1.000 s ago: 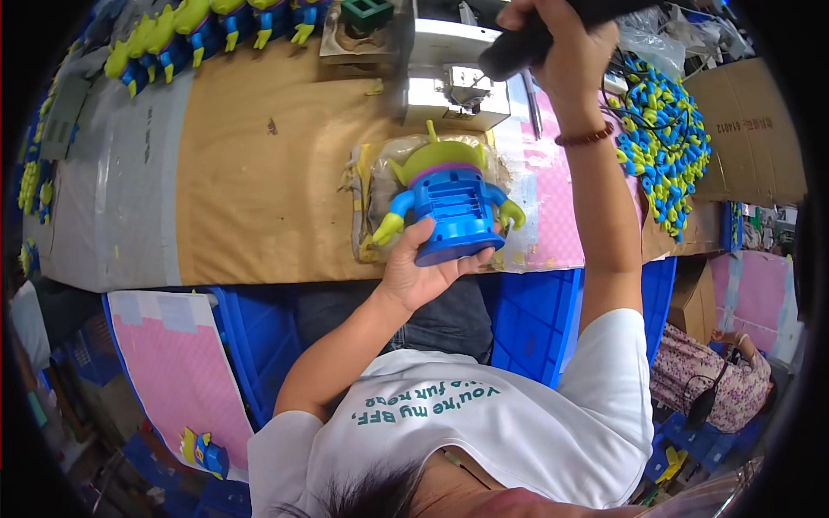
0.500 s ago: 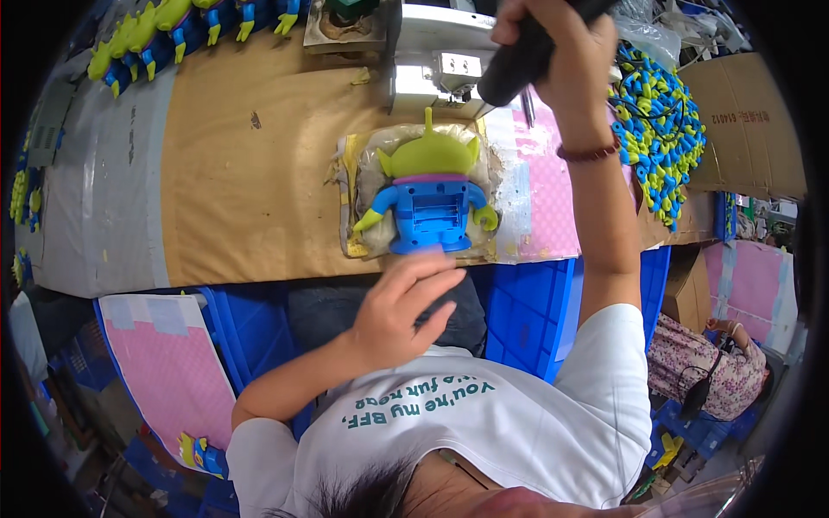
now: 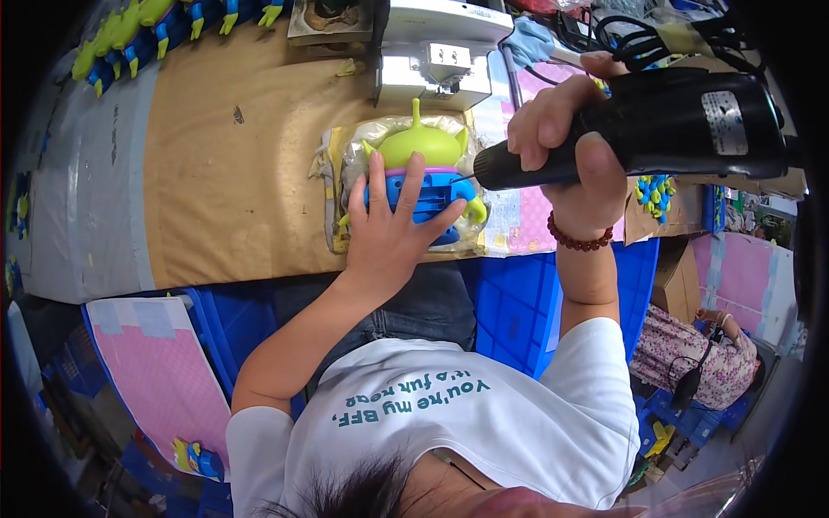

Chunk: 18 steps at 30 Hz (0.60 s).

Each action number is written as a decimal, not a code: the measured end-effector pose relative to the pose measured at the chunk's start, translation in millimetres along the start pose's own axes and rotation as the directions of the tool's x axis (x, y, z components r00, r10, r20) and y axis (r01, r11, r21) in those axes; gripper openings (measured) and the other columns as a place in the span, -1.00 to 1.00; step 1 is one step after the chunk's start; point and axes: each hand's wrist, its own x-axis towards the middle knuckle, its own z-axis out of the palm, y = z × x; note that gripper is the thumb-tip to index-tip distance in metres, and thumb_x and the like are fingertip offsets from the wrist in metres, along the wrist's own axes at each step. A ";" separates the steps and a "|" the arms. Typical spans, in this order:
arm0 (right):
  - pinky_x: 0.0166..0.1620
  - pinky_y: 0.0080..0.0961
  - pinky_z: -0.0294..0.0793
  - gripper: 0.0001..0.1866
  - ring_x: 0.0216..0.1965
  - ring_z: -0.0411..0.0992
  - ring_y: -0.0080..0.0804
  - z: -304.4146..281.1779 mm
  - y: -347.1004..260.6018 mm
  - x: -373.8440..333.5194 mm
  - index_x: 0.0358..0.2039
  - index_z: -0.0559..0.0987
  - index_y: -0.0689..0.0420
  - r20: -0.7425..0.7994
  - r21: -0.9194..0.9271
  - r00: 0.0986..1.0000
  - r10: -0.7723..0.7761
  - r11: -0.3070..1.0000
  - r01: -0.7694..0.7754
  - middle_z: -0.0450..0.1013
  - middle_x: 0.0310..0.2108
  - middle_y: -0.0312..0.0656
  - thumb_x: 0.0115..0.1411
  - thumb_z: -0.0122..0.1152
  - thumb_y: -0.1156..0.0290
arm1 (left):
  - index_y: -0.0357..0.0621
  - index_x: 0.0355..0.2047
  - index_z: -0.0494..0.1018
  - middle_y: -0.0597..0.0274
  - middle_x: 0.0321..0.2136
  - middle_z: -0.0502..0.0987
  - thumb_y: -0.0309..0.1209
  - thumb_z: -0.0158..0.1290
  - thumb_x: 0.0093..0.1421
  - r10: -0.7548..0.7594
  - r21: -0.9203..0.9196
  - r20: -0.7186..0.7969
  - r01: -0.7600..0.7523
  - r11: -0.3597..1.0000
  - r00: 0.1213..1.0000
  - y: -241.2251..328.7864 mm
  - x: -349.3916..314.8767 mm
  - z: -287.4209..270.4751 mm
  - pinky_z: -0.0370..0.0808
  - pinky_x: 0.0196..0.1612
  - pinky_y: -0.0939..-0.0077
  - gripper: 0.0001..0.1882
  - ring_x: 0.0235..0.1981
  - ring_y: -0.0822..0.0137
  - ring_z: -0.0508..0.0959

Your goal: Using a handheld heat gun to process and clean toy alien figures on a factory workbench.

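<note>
A toy figure (image 3: 420, 145) with a green head and blue body lies face down on a plastic-covered pad (image 3: 354, 160), its open battery compartment turned up. My left hand (image 3: 384, 233) rests across its back with fingers spread, covering the left part of the body. In my right hand (image 3: 574, 151) is a black electric screwdriver (image 3: 665, 125), held almost level. Its thin bit points left and meets the toy's back near the compartment's upper right corner, as far as I can tell. Whether a screw sits under the tip is too small to see.
A white metal fixture (image 3: 440, 65) stands behind the pad. Several similar figures (image 3: 155, 22) line the far left. Coiled black cable (image 3: 673, 39) lies far right, above a pile of blue-green parts (image 3: 654, 197). Blue crates (image 3: 518, 302) stand below; a person (image 3: 691, 363) sits at right.
My left hand has moved up from the table's near edge onto the toy's back. My right hand has brought the screwdriver down and swung its bit to the toy.
</note>
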 end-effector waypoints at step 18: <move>-0.49 -0.40 0.45 -0.42 -0.54 0.49 -0.31 2.0 36.2 -13.3 0.00 0.35 0.17 0.244 0.245 0.954 -0.176 0.963 0.115 0.47 -0.46 -0.16 -0.05 0.38 0.58 | 0.47 0.08 0.43 -0.04 0.29 0.22 -0.24 0.10 0.12 -0.070 -0.026 -0.088 0.068 0.997 0.994 1.4 3.0 5.3 0.28 0.08 -0.18 -0.52 0.20 -0.42 0.27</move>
